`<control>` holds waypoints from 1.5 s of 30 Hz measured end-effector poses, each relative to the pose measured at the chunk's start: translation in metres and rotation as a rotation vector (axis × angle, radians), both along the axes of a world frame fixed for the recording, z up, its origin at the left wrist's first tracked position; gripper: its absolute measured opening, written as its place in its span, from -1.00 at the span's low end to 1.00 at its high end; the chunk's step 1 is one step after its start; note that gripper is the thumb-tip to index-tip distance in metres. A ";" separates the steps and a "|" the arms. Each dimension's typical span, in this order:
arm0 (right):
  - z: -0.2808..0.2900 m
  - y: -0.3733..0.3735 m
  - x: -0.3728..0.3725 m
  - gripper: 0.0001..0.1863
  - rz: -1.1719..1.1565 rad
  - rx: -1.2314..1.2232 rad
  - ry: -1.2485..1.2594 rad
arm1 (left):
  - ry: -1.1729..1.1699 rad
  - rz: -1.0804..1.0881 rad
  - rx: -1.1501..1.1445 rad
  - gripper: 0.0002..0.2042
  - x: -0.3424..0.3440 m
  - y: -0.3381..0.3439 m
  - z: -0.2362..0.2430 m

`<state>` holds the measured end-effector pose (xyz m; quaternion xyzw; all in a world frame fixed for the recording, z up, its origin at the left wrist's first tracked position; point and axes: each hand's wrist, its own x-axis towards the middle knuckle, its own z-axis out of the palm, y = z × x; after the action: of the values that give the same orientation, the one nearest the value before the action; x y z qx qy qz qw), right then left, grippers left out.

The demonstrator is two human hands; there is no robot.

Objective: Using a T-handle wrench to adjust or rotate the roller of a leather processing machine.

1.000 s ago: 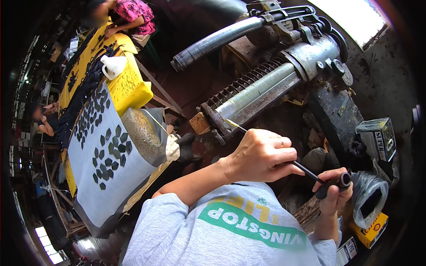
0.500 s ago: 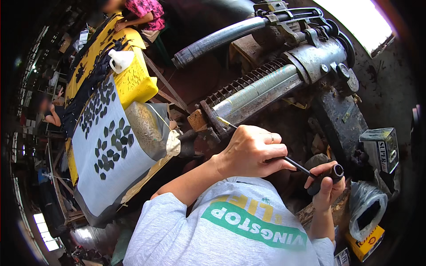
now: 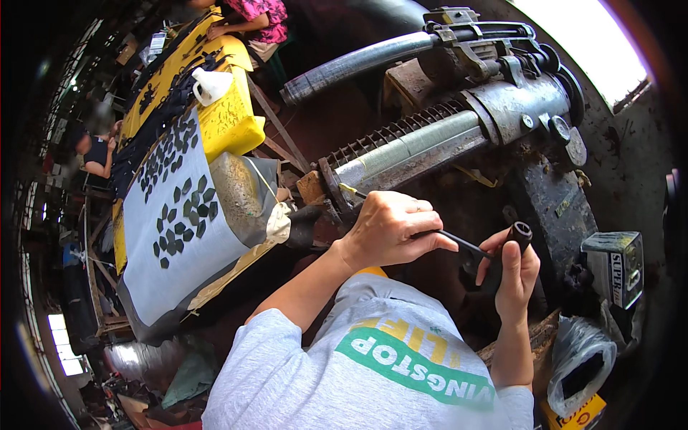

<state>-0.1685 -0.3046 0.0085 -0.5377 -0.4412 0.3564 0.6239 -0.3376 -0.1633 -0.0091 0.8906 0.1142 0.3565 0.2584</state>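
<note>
My left hand (image 3: 394,226), near the middle, is closed around a thin dark rod (image 3: 459,241), perhaps a brush handle. One end, with a yellow tip, sticks out beyond my knuckles toward the machine. The other end slants down to the right and meets or passes behind my right fingers. My right hand (image 3: 510,276) grips a dark tubular piece (image 3: 521,235) with a round open end facing up. My fingers cover most of its lower part, so I cannot tell its full shape.
Ahead stands a heavy metal roller machine (image 3: 423,147). At left, dark cut pieces (image 3: 190,208) lie on a white sheet (image 3: 154,283), beside yellow covering (image 3: 240,129) and a white jug (image 3: 211,86). A metal can (image 3: 613,269) and plastic bag (image 3: 580,358) sit at right. Two people work beyond.
My right hand has moved left and up, tilting the tubular piece more upright. My left hand has shifted slightly left with the rod. The whole view has shifted a little.
</note>
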 end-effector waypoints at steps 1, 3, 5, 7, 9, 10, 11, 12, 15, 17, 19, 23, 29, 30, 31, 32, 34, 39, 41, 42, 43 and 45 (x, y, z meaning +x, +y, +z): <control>0.002 0.003 0.004 -0.61 0.014 -0.021 0.015 | -0.030 0.020 0.016 -0.73 0.003 0.000 -0.001; 0.008 0.007 0.005 -0.58 0.010 -0.017 -0.003 | -0.044 0.038 0.015 -0.71 0.005 0.000 0.001; 0.013 0.007 0.004 -0.58 -0.010 0.025 -0.121 | -0.067 0.020 -0.008 -0.71 0.005 0.001 0.002; 0.005 0.004 0.001 -0.64 -0.016 0.069 -0.067 | -0.011 -0.001 -0.015 -0.72 0.000 0.001 0.004; -0.007 -0.003 0.000 -0.68 0.009 0.091 -0.092 | 0.045 -0.026 -0.023 -0.72 -0.003 0.001 0.006; -0.012 -0.005 0.000 -0.69 0.022 0.117 -0.151 | 0.046 -0.035 0.002 -0.73 -0.004 0.000 0.008; -0.018 -0.007 -0.002 -0.68 0.007 0.150 -0.171 | 0.048 -0.044 0.027 -0.73 -0.005 -0.001 0.009; -0.022 -0.010 -0.003 -0.65 -0.005 0.160 -0.185 | 0.029 -0.031 0.048 -0.73 -0.006 -0.002 0.008; -0.024 -0.018 -0.007 -0.55 -0.074 0.211 -0.157 | -0.035 -0.002 0.139 -0.72 -0.003 -0.007 0.016; -0.017 -0.023 -0.007 -0.52 -0.085 0.175 -0.167 | -0.030 0.007 0.135 -0.72 -0.004 -0.011 0.015; -0.015 -0.023 -0.006 -0.54 -0.041 0.165 -0.239 | -0.054 -0.002 0.092 -0.72 -0.005 -0.013 0.009; -0.024 -0.021 -0.008 -0.59 -0.008 0.118 -0.255 | -0.043 -0.009 0.053 -0.72 -0.011 -0.011 -0.001; -0.032 -0.015 -0.016 -0.59 -0.066 0.144 -0.184 | -0.005 -0.046 0.128 -0.72 -0.010 0.007 0.004; -0.028 -0.017 -0.016 -0.58 -0.070 0.147 -0.165 | -0.009 -0.049 0.134 -0.72 -0.009 0.006 0.008; -0.023 -0.018 -0.016 -0.57 -0.071 0.150 -0.144 | -0.008 -0.047 0.133 -0.72 -0.009 0.003 0.010; -0.022 -0.022 -0.013 -0.55 -0.062 0.141 -0.172 | -0.034 -0.051 0.117 -0.72 -0.009 -0.002 0.012; -0.017 -0.029 -0.010 -0.56 -0.042 0.139 -0.243 | -0.023 -0.067 0.080 -0.73 -0.011 -0.010 0.013; -0.022 -0.023 -0.012 -0.59 -0.040 0.131 -0.239 | -0.030 -0.060 0.053 -0.73 -0.013 -0.007 0.000; -0.022 -0.020 -0.012 -0.58 -0.060 0.123 -0.233 | -0.020 -0.060 0.068 -0.73 -0.013 -0.004 -0.002; -0.025 -0.019 -0.011 -0.55 -0.052 0.126 -0.261 | -0.018 -0.057 0.068 -0.73 -0.014 -0.004 -0.001; -0.023 -0.020 -0.011 -0.55 -0.056 0.123 -0.263 | -0.033 -0.059 0.080 -0.73 -0.013 -0.004 0.002; -0.019 -0.025 -0.013 -0.53 -0.092 0.175 -0.266 | -0.049 -0.063 0.090 -0.74 -0.010 -0.005 0.009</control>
<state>-0.1820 -0.3292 -0.0104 -0.5433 -0.5241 0.2132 0.6202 -0.3475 -0.1683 -0.0004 0.8955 0.0633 0.3747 0.2318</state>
